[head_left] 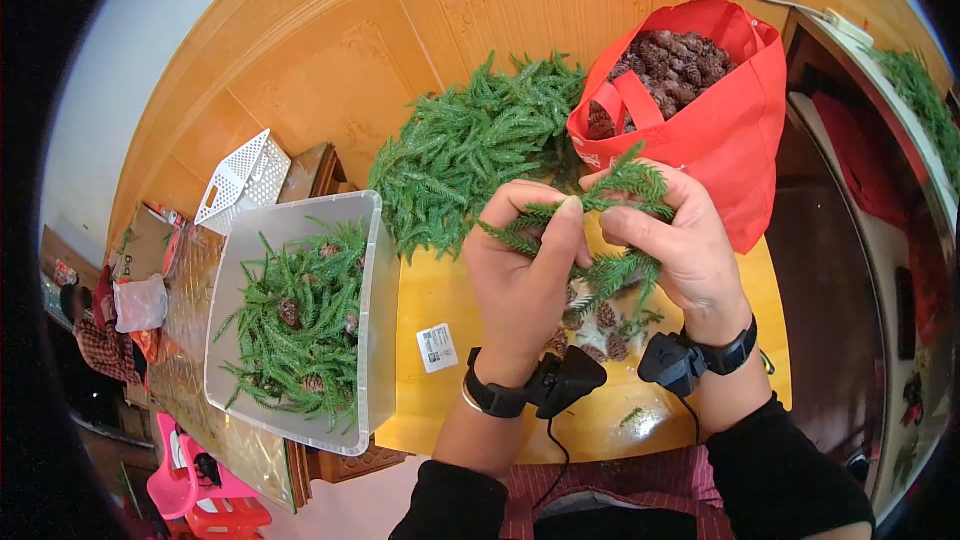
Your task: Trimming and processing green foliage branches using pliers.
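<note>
A green artificial pine sprig (632, 183) spans the space between my two hands above the yellow table (420, 410). My left hand (525, 275) is closed, thumb against the fingers, on the sprig's left part. With thumb and fingers pinched, my right hand (685, 240) grips its right part. Exactly what lies between the fingertips is hidden. Below my hands, several small brown pine cones (606, 316) lie on the table, partly on something pale. A heap of green pine sprigs (470, 150) spreads just beyond my left hand.
Left of my hands stands a translucent plastic bin (378, 340) of sprigs with pine cones among them. At the far right, a red bag (725, 130) holds many pine cones. A white label (437, 348) lies near the bin. A white basket (245, 180) and pink chair (175, 480) are farther left.
</note>
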Tool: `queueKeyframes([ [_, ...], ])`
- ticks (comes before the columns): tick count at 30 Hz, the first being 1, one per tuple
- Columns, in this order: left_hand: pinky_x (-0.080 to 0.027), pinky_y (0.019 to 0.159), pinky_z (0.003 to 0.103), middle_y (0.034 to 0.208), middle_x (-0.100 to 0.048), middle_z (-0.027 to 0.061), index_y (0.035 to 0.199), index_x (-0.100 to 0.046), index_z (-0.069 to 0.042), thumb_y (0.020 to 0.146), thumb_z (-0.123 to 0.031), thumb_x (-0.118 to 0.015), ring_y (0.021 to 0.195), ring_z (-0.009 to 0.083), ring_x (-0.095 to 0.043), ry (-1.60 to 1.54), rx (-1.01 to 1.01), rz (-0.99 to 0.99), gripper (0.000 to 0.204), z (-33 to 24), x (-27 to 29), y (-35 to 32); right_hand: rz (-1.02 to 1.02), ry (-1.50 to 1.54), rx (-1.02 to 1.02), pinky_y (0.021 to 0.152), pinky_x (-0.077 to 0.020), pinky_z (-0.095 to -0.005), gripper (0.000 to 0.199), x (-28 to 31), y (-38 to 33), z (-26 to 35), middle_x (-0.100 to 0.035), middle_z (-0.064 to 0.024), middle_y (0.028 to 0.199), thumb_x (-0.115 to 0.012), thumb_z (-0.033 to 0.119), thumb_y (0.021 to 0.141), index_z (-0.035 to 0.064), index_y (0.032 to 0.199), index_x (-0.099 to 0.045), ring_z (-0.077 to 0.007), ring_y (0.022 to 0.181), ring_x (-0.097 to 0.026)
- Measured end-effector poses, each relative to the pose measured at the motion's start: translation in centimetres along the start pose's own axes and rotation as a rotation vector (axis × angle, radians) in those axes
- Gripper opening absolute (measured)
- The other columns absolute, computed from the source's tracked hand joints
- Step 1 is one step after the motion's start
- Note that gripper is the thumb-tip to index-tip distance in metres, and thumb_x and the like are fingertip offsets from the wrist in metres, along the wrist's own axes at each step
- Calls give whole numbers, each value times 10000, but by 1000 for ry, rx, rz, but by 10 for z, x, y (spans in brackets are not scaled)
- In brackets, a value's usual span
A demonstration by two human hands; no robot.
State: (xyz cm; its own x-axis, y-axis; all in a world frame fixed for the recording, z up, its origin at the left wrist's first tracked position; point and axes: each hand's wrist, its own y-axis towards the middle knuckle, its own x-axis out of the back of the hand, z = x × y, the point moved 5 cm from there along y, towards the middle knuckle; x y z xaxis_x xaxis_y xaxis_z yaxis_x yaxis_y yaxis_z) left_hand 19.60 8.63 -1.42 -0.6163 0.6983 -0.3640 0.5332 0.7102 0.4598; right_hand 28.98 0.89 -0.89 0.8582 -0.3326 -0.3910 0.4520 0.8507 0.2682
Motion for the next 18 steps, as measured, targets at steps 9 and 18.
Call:
queueKeyframes([
  [9,-396,471,212,737,-501,33,787,-502,-11,822,-7,-545,555,91,-490,-129,85,36,56,0,4,2,-76,52,76,641,-437,-203,232,3,-2,-16,-591,-30,923,-612,14,774,31,1005,-597,-59,736,-518],
  [18,-412,463,212,698,-523,31,788,-505,-20,823,-14,-557,532,95,-519,-346,325,69,63,2,3,1,99,-950,680,640,-396,-243,163,-14,-15,28,-506,-77,816,-542,-24,734,-9,865,-636,-132,741,-496],
])
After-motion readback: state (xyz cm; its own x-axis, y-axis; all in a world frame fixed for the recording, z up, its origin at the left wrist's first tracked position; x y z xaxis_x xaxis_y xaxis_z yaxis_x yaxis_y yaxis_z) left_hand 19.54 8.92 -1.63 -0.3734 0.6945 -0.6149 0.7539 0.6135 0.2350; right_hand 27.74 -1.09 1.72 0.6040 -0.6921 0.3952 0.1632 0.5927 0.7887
